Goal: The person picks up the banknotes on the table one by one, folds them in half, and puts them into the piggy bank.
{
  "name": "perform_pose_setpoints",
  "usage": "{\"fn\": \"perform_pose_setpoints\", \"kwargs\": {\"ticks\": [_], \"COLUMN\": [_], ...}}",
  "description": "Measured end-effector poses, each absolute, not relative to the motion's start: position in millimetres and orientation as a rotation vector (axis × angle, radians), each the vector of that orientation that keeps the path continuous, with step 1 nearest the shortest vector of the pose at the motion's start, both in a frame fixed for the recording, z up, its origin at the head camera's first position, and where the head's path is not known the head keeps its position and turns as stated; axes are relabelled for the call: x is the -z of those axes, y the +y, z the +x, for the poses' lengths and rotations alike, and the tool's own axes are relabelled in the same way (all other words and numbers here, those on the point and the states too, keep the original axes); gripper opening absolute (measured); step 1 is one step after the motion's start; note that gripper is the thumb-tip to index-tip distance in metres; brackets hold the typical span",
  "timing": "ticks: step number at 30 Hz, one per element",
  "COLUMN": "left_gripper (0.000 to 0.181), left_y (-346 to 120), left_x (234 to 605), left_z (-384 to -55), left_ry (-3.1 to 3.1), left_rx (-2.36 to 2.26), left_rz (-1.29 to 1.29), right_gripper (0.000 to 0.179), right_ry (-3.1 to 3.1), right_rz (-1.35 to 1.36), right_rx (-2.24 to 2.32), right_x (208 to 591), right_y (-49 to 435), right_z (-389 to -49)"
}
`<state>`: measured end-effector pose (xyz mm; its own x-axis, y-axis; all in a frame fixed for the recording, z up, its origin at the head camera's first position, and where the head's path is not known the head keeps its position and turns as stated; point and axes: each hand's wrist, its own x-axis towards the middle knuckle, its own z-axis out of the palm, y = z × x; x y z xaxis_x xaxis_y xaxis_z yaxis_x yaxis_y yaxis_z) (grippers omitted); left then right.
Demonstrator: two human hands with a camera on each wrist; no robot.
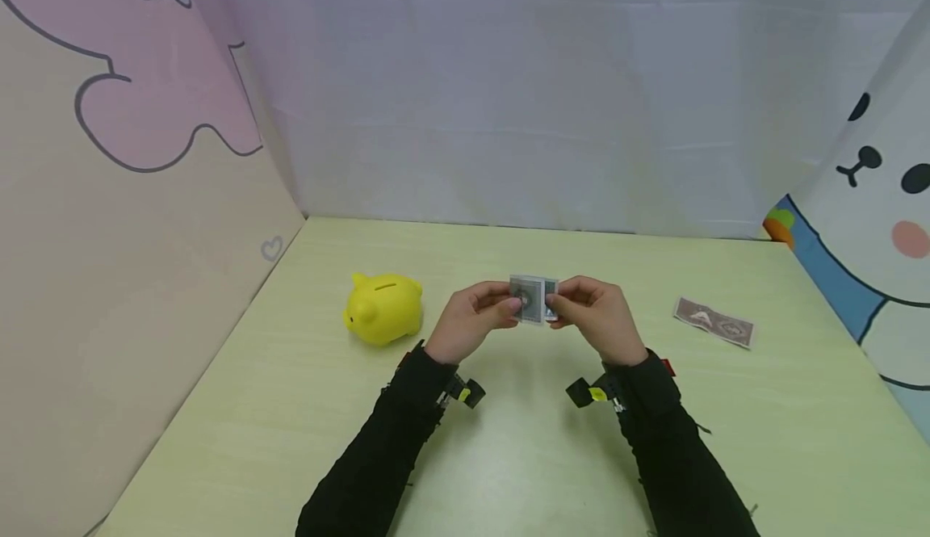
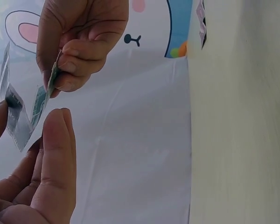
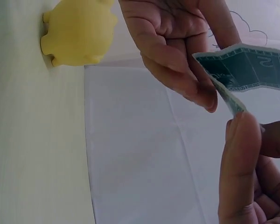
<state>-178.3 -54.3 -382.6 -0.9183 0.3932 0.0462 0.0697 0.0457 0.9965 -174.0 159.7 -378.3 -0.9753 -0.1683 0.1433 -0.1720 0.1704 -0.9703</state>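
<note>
Nearest to you, your black sleeves [image 1: 378, 456] are reaching forward over the pale yellow-green table [image 1: 516, 464], and a small black camera [image 1: 475, 394] is sitting at each wrist, on the near side of the grip. Your left hand [image 1: 471, 320] is pinching one end of a green banknote [image 1: 529, 298] with the thumb on the side facing you, while your right hand [image 1: 605, 320] is pinching the other end in the same way. The note is spanning the gap between both sets of fingertips, above the table, and is bending sharply at a crease. Left of the grip, a yellow piggy bank [image 1: 385, 311] is standing near your left hand, its slot showing on top. Well to the right of the grip, a brown banknote [image 1: 715, 322] is lying on the table. Beyond the grip, a white curtain [image 1: 494, 101] is hanging behind the table, with a pink cartoon figure [image 1: 167, 69] showing to its left and a white cartoon animal [image 1: 882, 206] to its right.
</note>
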Motion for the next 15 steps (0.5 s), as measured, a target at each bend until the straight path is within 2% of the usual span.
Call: {"fn": "perform_pose_setpoints", "kwargs": {"ticks": [15], "left_gripper": [0.029], "left_y": [-52.4], "left_x": [383.9], "left_z": [-180.3], "left_ry": [2.08], "left_rx": [-1.981], "left_rz": [0.455], "right_gripper": [0.021], "right_ry": [-2.437], "right_rz": [0.336], "right_rx": [-1.963], "right_x": [377.0], "right_y": [158.0], "right_z": [-173.6]}}
